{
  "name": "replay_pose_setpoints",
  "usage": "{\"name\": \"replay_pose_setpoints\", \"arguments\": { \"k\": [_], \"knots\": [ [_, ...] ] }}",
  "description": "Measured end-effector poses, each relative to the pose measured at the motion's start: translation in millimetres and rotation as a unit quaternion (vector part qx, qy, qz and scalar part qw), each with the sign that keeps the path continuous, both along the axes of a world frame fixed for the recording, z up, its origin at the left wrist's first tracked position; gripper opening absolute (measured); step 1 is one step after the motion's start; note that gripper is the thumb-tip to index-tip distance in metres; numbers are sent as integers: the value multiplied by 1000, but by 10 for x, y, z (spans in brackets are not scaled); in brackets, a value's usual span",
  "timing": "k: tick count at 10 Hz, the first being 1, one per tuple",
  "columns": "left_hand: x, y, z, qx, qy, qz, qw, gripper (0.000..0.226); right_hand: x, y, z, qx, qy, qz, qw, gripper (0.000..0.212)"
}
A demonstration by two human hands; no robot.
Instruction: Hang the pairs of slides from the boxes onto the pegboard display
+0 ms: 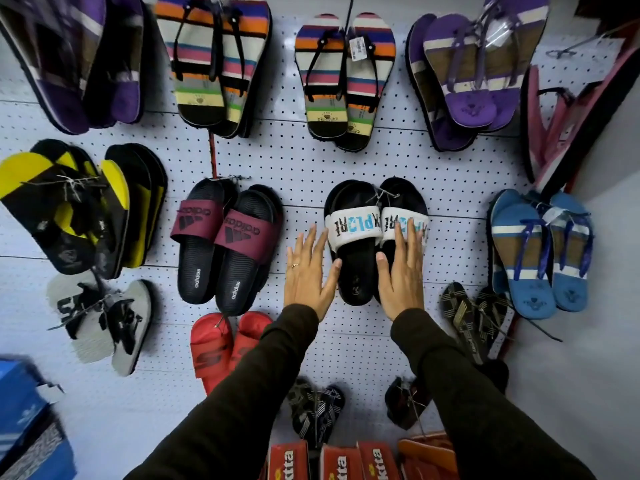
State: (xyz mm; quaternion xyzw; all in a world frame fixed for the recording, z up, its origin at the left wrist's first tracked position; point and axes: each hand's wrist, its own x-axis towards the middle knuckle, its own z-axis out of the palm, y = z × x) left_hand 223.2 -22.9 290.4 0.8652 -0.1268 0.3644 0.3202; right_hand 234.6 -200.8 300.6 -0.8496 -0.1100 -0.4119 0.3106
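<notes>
hands steadying hung slides (375, 237) on pegboard (304, 161).
left hand (310, 271) and right hand (401, 271) lying open, flat, gripping nothing; light, flexible foam, best held by soles.

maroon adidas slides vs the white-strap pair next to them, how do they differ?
Strap: the maroon adidas slides have dark red straps with a black logo; the white-strap slides carry black and blue lettering.
Contact: the left hand and right hand lie flat, open, against the white-strap slides; nothing touches the maroon adidas slides.
Position: maroon pair hangs left of the white-strap pair.
Shared: black footbeds, hung toe-up on the pegboard.
</notes>
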Motion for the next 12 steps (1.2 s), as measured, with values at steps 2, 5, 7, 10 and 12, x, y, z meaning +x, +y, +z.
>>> {"name": "replay_pose_setpoints", "arguments": {
  "k": [2,5,7,10,12],
  "knots": [
    [-89,1034,35,8,-44,105,993,59,-4,942,61,-58,-18,65,996,62],
    [80,2184,4,-36,-16,135,990,63,118,2155,-67,-169,21,99,980,64],
    [231,2194,-84,-26,16,103,994,66,274,2188,-169,-201,72,49,976,67],
    [215,2082,-179,-8,56,128,990,72,318,2107,-59,-216,127,57,966,72],
    [126,2079,-66,-25,37,140,989,72,-58,1725,333,-202,71,116,970,74]
  ]
}}
